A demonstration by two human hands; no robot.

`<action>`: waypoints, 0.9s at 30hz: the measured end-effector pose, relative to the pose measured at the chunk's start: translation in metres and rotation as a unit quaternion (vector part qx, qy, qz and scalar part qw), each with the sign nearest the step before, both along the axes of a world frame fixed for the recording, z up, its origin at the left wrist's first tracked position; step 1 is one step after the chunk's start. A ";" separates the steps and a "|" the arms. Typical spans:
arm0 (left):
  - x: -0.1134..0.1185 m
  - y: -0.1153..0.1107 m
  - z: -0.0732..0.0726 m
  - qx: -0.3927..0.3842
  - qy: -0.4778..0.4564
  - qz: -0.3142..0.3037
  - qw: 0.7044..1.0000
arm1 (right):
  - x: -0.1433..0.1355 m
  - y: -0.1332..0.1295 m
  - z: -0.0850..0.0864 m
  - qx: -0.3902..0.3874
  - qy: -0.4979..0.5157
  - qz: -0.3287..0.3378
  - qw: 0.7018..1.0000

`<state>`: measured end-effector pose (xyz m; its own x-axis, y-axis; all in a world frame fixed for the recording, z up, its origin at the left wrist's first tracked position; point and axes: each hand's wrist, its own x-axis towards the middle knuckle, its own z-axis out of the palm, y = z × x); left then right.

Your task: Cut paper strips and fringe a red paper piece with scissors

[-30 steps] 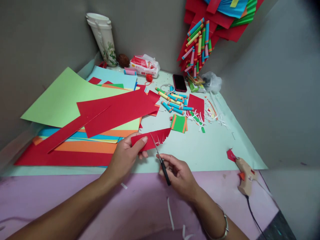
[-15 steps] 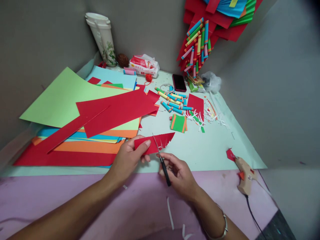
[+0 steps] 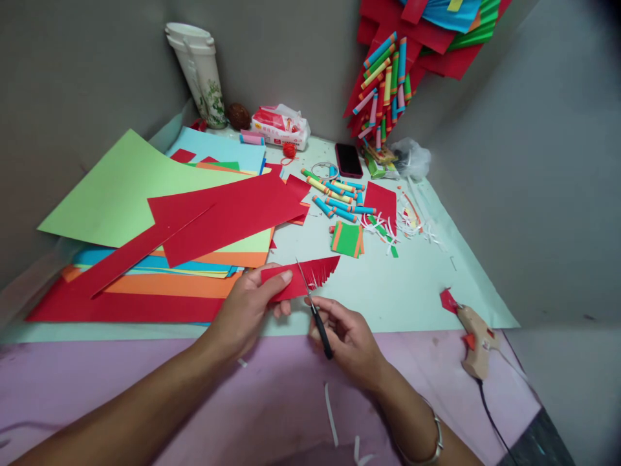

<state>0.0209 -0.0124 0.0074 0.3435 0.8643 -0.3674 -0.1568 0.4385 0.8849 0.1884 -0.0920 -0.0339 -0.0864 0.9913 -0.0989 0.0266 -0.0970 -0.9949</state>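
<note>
Between the thumb and fingers of my left hand (image 3: 255, 298) is a folded-looking piece of red paper (image 3: 294, 285). Its right end tapers to a point and is cut into a thin fringe along the lower edge. My right hand (image 3: 352, 336) is closed around black-handled scissors (image 3: 320, 330). Their blades lie across the paper, just left of the fringe, pointing away from me. The finger loops are partly hidden by my right fingers. Behind the red piece lies a small stack of green cards with orange edges (image 3: 347, 239).
Large coloured sheets (image 3: 121, 188) and red strips (image 3: 228, 217) pile up at left. Rolled paper tubes (image 3: 339, 194), a phone (image 3: 348, 160) and white paper shreds (image 3: 383, 230) lie farther back. A corded glue gun (image 3: 478, 343) rests at right. A red paper decoration (image 3: 417, 45) hangs above.
The scissor blades remain at nearly the same spot on the red paper, and the fringe looks slightly more separated. Both hands have barely moved.
</note>
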 end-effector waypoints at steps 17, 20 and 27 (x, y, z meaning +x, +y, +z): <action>-0.004 0.003 -0.001 -0.059 -0.063 -0.001 0.996 | 0.000 0.000 -0.004 -0.002 0.010 0.003 1.000; -0.005 0.003 -0.001 -0.077 -0.074 0.008 0.994 | 0.000 0.000 -0.002 -0.003 0.014 0.003 1.000; -0.003 0.002 -0.004 -0.010 -0.016 -0.006 1.000 | 0.002 0.001 0.007 -0.031 0.045 0.026 0.998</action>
<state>0.0176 -0.0102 0.0035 0.3660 0.8525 -0.3733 -0.1792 0.4582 0.8706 0.1905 -0.0915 -0.0271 -0.1492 0.9776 -0.1487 -0.0562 -0.1585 -0.9858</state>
